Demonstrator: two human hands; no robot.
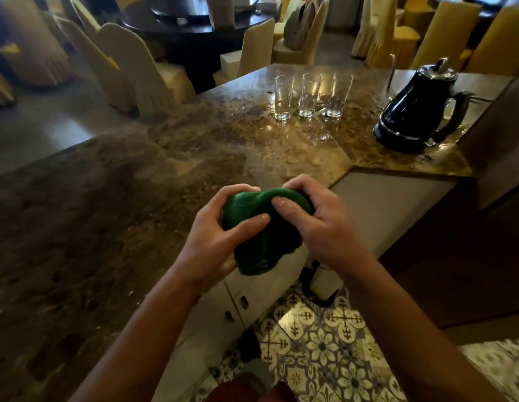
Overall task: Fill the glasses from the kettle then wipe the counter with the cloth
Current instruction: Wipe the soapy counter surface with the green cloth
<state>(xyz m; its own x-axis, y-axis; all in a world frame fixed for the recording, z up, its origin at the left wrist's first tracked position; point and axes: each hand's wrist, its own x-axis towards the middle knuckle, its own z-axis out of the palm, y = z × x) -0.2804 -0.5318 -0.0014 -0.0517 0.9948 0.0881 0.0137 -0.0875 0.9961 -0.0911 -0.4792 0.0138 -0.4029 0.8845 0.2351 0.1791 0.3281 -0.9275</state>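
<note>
Both hands hold a bunched dark green cloth (pixel 264 236) just off the near edge of the brown speckled polished stone counter (pixel 113 204), above the gap where the counter corner meets the pale cabinet front (pixel 377 210). Left hand (pixel 214 236): fingers curled over the top left of the cloth, thumb pressed across its front. Right hand (pixel 319 219): fingers wrapped over the top right, thumb on the near face; the cloth humps up between the two hands and its lower part hangs in folds below them. Three tall clear glasses (pixel 310 95) stand upright in a close row at the far side of the counter; the fill level cannot be told. The counter surface around their bases shines wet. A glossy black electric kettle (pixel 418 108) with a silver lid knob sits on its base at the right end of the counter, well apart from the hands, handle to the right. Patterned floor tiles (pixel 325 352) lie below the forearms. Cream-covered chairs (pixel 130 65) stand beyond the counter.
</note>
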